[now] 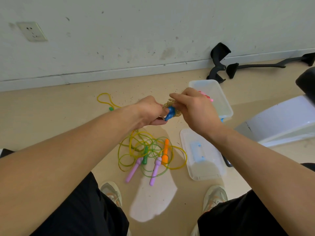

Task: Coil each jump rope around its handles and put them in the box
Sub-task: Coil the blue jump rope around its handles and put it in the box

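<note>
My left hand (150,112) grips the blue handles (170,113) of a jump rope held in the air. My right hand (192,108) pinches the yellowish cord (167,103) wound around those handles. Beyond my right hand stands the clear plastic box (225,106) with a pink coiled rope (207,97) inside. On the floor below lies a tangle of yellow and green cords (150,150) with two purple handles (156,171), orange handles (165,152) and a green handle (145,156). A yellow loop (104,99) with a second green handle (111,109) lies farther left.
The box's clear lid (202,157) with a blue latch lies on the floor at the right. A white object (281,120) sits farther right. Black frame parts (219,63) lean by the wall. My two shoes (112,193) are near the bottom.
</note>
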{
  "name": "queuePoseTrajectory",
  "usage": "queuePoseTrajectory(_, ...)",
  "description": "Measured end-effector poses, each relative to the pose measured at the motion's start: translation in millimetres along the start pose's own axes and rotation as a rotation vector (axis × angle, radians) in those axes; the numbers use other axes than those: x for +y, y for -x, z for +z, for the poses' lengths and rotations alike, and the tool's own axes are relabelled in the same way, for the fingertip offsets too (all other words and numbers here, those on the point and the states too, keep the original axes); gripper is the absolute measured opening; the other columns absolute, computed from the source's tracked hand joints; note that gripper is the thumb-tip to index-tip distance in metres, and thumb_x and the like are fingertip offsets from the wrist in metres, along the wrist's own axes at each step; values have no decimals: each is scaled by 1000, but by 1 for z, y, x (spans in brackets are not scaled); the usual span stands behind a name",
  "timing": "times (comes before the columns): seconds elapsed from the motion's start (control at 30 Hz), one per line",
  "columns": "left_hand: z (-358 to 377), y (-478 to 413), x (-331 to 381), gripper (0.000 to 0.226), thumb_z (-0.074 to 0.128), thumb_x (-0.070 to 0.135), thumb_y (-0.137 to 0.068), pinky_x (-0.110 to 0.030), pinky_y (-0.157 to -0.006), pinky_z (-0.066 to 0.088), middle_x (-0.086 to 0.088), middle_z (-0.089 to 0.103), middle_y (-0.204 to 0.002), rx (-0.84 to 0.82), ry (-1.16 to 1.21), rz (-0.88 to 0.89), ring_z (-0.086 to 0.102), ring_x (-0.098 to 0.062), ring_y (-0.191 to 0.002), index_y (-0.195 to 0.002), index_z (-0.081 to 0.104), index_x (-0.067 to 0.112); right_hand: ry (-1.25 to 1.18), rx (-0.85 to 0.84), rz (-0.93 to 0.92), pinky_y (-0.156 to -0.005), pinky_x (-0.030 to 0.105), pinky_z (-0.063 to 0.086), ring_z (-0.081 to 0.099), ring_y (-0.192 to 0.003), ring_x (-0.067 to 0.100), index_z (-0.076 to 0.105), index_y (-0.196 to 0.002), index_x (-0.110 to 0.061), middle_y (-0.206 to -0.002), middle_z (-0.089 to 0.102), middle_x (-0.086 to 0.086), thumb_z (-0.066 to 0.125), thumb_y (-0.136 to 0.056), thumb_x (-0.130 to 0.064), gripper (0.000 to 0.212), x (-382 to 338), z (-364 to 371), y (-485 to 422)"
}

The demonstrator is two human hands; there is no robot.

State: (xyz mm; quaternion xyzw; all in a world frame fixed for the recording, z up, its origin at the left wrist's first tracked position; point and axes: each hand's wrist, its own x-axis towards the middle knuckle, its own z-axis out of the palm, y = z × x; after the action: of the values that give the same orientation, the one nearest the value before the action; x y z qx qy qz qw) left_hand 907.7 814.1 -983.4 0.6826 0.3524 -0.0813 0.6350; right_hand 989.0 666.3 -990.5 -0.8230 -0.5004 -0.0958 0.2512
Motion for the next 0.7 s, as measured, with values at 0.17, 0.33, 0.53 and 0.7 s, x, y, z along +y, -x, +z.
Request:
queuePoseTrajectory(0.17,-4,9,4,14,54,2,-99,-23,-72,60,-5,66,-93,-132,43,7,65,-14,-89,-93,66,1,124,-52,-106,-65,31,30,45,-73,26,64,-126,-8,-93,52,13,57,-83,1,45,-4,6,5)
queuePoseTrajectory(0.33,-15,12,6,19,51,3,-100,-30,-75,60,-11,67,-109,-213,200,-68,66,-21,-96,-112,64,-5,101,-168,-111,-61,32,33,52,-76,32,64,-125,-8,-95,52,15,62,-82,9,46,-3,0,1)
queuePoseTrajectory(0.53,-26,16,10,21,44,14,-98,-34,-88,53,-10,66,-96,-346,280,-241,62,-20,-88,-102,64,5,124,-182,-150,-56,33,38,53,-73,31,62,-129,-9,-96,53,14,66,-81,9,51,-4,-3,0)
queuePoseTrajectory(0.7,-28,18,12,25,48,27,-94,-34,-88,51,-9,64,-86,-349,230,-255,60,-21,-82,-94,63,6,177,-206,-151,-52,33,35,51,-74,32,59,-132,-9,-98,51,14,64,-78,7,56,-8,-2,1)
